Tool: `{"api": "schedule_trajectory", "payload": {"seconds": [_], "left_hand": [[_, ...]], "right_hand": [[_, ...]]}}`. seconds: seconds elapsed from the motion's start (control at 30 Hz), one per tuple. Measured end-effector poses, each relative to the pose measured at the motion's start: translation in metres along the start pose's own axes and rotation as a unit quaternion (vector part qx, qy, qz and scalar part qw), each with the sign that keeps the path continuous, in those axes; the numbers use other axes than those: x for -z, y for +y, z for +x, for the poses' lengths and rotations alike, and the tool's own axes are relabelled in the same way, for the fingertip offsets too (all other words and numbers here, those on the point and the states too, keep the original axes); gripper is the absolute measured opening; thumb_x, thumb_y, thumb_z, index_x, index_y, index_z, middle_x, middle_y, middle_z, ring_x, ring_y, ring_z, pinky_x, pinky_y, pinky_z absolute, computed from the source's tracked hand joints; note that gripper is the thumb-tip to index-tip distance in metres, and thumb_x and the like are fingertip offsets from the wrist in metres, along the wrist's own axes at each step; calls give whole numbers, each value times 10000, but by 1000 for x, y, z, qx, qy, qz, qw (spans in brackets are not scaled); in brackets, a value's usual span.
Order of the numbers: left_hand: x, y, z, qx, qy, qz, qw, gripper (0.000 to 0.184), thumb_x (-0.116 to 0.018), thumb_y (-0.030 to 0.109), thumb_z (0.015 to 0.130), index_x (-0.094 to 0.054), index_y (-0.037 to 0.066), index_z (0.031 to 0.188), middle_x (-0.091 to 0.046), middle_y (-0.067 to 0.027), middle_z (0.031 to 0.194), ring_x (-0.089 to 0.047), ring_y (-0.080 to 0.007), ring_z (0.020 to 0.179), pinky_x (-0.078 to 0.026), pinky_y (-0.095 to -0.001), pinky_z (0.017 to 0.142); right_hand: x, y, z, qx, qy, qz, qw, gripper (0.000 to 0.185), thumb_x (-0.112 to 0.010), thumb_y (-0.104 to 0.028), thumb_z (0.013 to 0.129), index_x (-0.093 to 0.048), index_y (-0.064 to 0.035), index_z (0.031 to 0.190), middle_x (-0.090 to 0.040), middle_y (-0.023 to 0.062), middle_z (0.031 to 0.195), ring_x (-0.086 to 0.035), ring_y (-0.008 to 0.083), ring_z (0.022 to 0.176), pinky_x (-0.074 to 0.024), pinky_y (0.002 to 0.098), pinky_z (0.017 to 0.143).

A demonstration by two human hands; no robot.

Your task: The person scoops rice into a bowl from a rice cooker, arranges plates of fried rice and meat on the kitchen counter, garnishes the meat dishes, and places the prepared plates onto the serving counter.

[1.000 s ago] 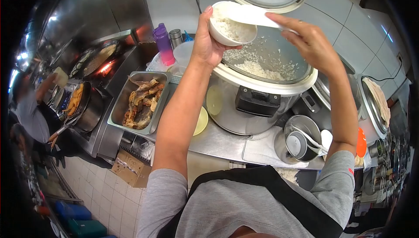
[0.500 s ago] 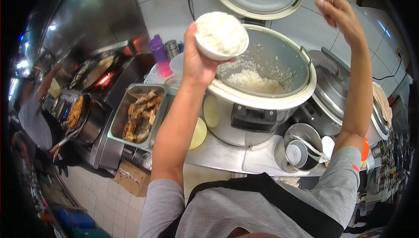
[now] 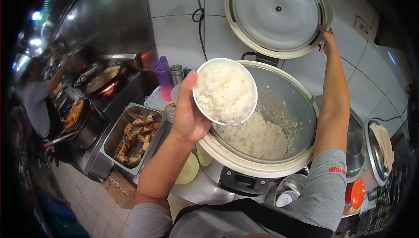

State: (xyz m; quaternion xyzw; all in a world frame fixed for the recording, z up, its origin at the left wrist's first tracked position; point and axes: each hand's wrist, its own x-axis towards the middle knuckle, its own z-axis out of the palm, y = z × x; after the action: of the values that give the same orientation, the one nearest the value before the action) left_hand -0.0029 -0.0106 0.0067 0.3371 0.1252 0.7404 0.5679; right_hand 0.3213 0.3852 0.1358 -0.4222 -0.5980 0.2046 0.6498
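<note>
A white bowl [image 3: 201,112] heaped with cooked rice [image 3: 225,90] rests in my left hand [image 3: 188,118], with the thumb along its side. It is held over the left rim of a large rice cooker [image 3: 262,168], which stands open with loose rice [image 3: 262,138] inside. My right hand [image 3: 327,39] has its fingers closed at the right edge of the raised cooker lid [image 3: 277,13]. Next to that hand a pale rounded piece shows behind the lid; I cannot tell whether it belongs to the lid.
To the left stand a metal tray [image 3: 144,155] of fried pieces, a purple bottle [image 3: 163,74] and a lit stove with a wok [image 3: 102,78]. A co-worker [image 3: 37,98] is at the stove. A metal pot [image 3: 294,183] and an orange bowl [image 3: 357,193] are at lower right.
My right hand has come down from the upper right to the lid's edge. The rice bowl is lower in view and tipped more toward me. The whole view has shifted.
</note>
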Motion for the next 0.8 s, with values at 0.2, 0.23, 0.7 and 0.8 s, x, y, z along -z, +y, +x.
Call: {"api": "schedule_trajectory", "payload": {"seconds": [0.2, 0.23, 0.7, 0.8], "left_hand": [[-2, 1, -3, -1, 1, 14, 1000, 625, -440, 509, 893, -458, 9, 1267, -524, -168, 1254, -537, -285, 1132, -424, -420, 984], [-2, 1, -3, -6, 1, 17, 1000, 627, -441, 508, 891, -458, 6, 1266, -523, -167, 1254, -534, -287, 1135, -425, -420, 983], [56, 14, -88, -78, -116, -106, 985, 834, -551, 569, 789, -222, 160, 1437, -194, -176, 1482, -241, -478, 1308, -509, -562, 707], [100, 15, -159, 9, -122, -168, 978, 815, -524, 583, 801, -207, 186, 1438, -158, -196, 1481, -242, -477, 1303, -507, -610, 701]], "right_hand": [[9, -32, -40, -84, -53, 63, 993, 582, -563, -343, 883, -354, -103, 1371, -540, 114, 1172, -539, 249, 1010, -469, 359, 798], [14, -40, -46, -67, -53, 65, 994, 564, -556, -340, 885, -367, -129, 1373, -546, 105, 1176, -543, 250, 1018, -470, 352, 798], [88, -178, -232, 611, -118, -190, 759, 464, -563, 30, 808, -513, -56, 1262, -559, 164, 1220, -549, 254, 1110, -422, 316, 959], [106, -182, -303, 330, -249, -139, 900, 491, -609, -172, 842, -473, 17, 1274, -527, 195, 1252, -538, 280, 1117, -405, 292, 961]]}}
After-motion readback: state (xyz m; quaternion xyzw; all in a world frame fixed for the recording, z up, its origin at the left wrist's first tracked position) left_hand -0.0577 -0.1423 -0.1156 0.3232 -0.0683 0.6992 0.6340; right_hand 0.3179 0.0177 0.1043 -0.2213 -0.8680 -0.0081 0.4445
